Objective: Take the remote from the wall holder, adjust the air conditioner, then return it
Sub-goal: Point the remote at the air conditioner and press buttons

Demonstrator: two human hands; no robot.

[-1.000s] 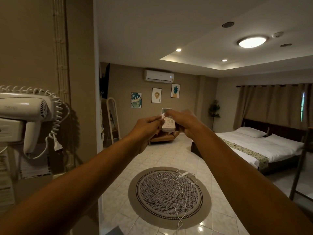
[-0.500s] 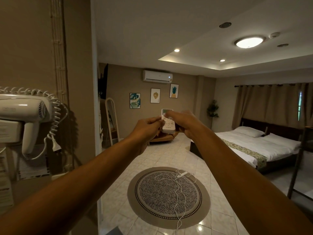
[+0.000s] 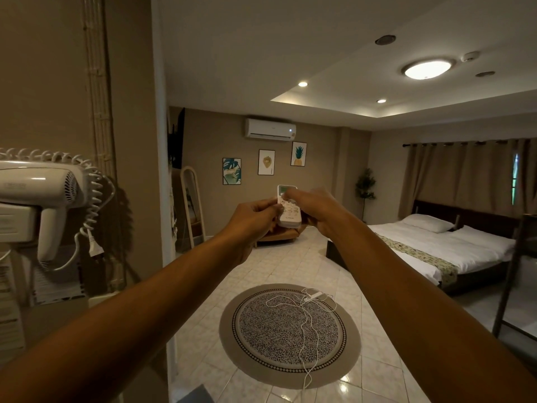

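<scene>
The remote (image 3: 288, 209) is a small white handset with a greenish display window at its far top end and rows of pale buttons below, a brand word printed near its lower edge. It is held upright out in mid-air at the centre of the scene, top end toward the far wall, its sides partly hidden. The air conditioner (image 3: 270, 129) is a white wall unit mounted high on the far wall, just under the ceiling, above three framed pictures.

Both arms reach straight forward, wrists close together. The left hand (image 3: 252, 218) is curled, fingers pinched. The right hand (image 3: 315, 209) is curled too, its thumb bent inward toward the left.
</scene>
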